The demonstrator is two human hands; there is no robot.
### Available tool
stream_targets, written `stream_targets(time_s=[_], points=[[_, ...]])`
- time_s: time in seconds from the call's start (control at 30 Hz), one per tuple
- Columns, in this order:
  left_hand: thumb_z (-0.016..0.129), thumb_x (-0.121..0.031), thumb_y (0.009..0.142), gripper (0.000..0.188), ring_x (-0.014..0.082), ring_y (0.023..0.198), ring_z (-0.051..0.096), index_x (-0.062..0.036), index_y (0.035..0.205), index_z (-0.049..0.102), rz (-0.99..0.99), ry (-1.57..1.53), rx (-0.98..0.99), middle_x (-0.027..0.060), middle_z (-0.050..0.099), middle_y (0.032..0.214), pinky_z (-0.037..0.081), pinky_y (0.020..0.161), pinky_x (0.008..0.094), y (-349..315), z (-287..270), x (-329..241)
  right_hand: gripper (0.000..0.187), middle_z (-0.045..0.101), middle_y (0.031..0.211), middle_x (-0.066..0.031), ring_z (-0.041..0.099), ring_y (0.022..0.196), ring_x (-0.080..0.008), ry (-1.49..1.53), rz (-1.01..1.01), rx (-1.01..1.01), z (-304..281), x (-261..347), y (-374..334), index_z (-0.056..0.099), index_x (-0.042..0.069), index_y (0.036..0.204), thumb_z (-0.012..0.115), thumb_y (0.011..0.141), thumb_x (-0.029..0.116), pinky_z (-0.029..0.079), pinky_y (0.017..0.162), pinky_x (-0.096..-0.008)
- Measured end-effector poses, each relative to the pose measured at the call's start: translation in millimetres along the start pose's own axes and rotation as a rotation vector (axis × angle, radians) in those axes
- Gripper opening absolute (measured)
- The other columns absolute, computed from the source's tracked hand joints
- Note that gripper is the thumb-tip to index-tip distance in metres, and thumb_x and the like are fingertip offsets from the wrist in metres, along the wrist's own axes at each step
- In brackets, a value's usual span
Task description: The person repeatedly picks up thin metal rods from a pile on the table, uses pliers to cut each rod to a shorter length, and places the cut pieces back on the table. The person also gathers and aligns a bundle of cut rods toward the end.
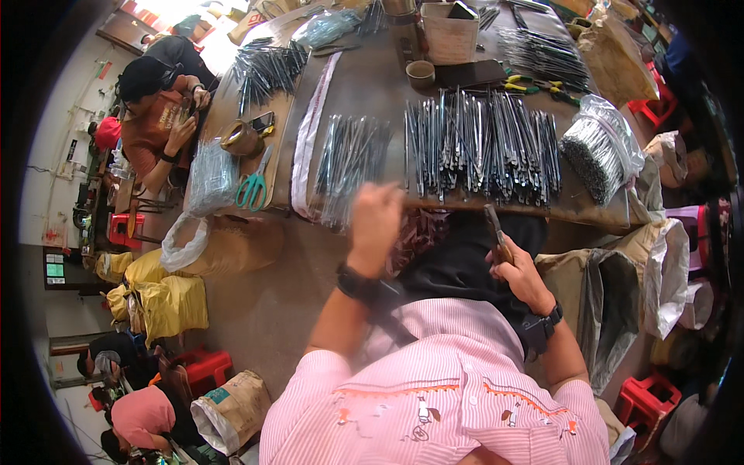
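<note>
Hands, bare, two, well apart: left hand (377, 221) blurred, fingers curled, contents indeterminable; right hand (522, 274) closed round a slim dark-metal hand tool with brown handles (497, 226). Slim grey metal rods (480, 147), loose row, on the brown table (349, 81) just beyond both. Step in hand, apparently: tool-work on rods; next move seems to call for singling one out. Left of left hand: teal-handled scissors (254, 180). Beyond rods, which obstruct direct reach: yellow-and-black-handled pliers (525, 89).
</note>
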State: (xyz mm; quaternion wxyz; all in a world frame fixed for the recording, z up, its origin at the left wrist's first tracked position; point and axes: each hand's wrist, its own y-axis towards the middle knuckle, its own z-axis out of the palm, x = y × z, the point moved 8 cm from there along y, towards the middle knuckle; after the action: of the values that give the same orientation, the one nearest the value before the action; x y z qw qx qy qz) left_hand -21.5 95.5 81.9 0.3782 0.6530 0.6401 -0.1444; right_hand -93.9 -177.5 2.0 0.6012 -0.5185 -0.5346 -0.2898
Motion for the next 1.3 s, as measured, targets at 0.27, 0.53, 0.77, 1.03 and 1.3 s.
stream_targets(time_s=[0.27, 0.53, 0.77, 1.03, 1.3], points=[[0.061, -0.026, 0.085, 0.029, 0.0441, 0.083, 0.058, 0.0005, 0.086, 0.071, -0.232, 0.324, -0.103, 0.0275, 0.06, 0.081, 0.046, 0.074, 0.0498, 39.7, -43.1, 131.8, 0.077, 0.057, 0.093, -0.01, 0.057, 0.067, -0.0146, 0.321, 0.052, -0.038, -11.8, -9.4, -8.5, 0.033, 0.004, 0.148, 0.044, 0.072, 0.002, 0.05, 0.062, -0.027], [0.07, -0.025, 0.082, 0.034, 0.0392, 0.093, 0.06, 0.0005, 0.104, 0.07, -0.077, 0.342, -0.156, 0.0238, 0.062, 0.098, 0.049, 0.082, 0.0445, 36.2, -18.3, 67.6, 0.073, 0.058, 0.087, -0.0107, 0.056, 0.064, -0.0153, 0.441, 0.034, -0.03, -9.5, 5.8, -12.8, 0.037, 0.001, 0.144, 0.043, 0.072, 0.002, 0.049, 0.057, -0.0265], [0.069, -0.018, 0.076, 0.033, 0.0411, 0.096, 0.061, -0.0006, 0.104, 0.067, -0.065, 0.273, 0.177, 0.0237, 0.064, 0.097, 0.049, 0.085, 0.0465, 34.8, 76.4, 39.7, 0.043, 0.06, 0.086, -0.0124, 0.058, 0.067, -0.0176, 0.634, 0.036, 0.094, -8.5, 11.8, -17.5, 0.051, -0.002, 0.113, 0.051, 0.071, 0.008, 0.051, 0.053, -0.0291], [0.064, -0.016, 0.069, 0.027, 0.0427, 0.081, 0.066, 0.0035, 0.087, 0.067, -0.279, -0.136, 0.274, 0.0236, 0.068, 0.082, 0.052, 0.074, 0.0452, 44.3, 82.1, 63.6, 0.035, 0.059, 0.097, -0.0112, 0.058, 0.081, -0.021, 1.252, -0.233, 0.054, -69.1, -5.7, -26.1, 0.052, 0.003, 0.112, 0.049, 0.086, 0.026, 0.052, 0.066, -0.0337], [0.07, -0.02, 0.078, 0.026, 0.0401, 0.087, 0.064, 0.0014, 0.092, 0.064, -0.08, 0.103, 0.176, 0.0209, 0.068, 0.088, 0.05, 0.078, 0.0447, 49.1, 84.6, 52.2, 0.01, 0.063, 0.085, -0.0132, 0.063, 0.082, -0.0261, 1.281, -0.309, -0.317, -155.3, -52.0, -4.7, 0.06, 0.003, 0.086, 0.054, 0.081, 0.009, 0.053, 0.08, -0.0436]])
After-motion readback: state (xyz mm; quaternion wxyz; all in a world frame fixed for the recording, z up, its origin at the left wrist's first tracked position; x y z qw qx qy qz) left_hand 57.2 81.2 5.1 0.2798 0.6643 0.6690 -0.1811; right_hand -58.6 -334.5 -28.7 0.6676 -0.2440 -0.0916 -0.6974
